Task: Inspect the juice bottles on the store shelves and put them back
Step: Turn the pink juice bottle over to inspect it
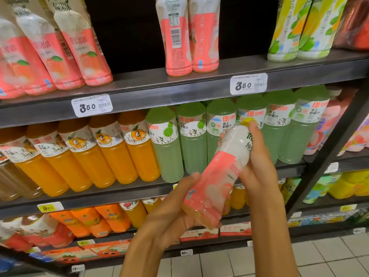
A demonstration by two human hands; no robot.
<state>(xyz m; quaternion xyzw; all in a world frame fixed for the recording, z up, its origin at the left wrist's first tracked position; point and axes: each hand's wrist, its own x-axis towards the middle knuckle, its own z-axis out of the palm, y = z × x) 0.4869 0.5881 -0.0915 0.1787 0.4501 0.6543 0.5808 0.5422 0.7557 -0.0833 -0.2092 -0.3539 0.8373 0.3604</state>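
Both hands are holding the pink bottle (217, 176) tilted, below the top shelf (179, 88): left hand (175, 208) cupping its bottom, right hand (257, 156) gripping its top. It could be slipping if one hand lets go.

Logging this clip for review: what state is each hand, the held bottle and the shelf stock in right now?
Pink peach bottle: off the shelf, tilted, yellow cap on, held in both hands.
Left hand: cups the bottle's base.
Right hand: grips the bottle's upper part.
Top-shelf pink bottles: upright, a gap to their left.
Orange juice bottles: upright in a row.
Green lime bottles: upright in a row.
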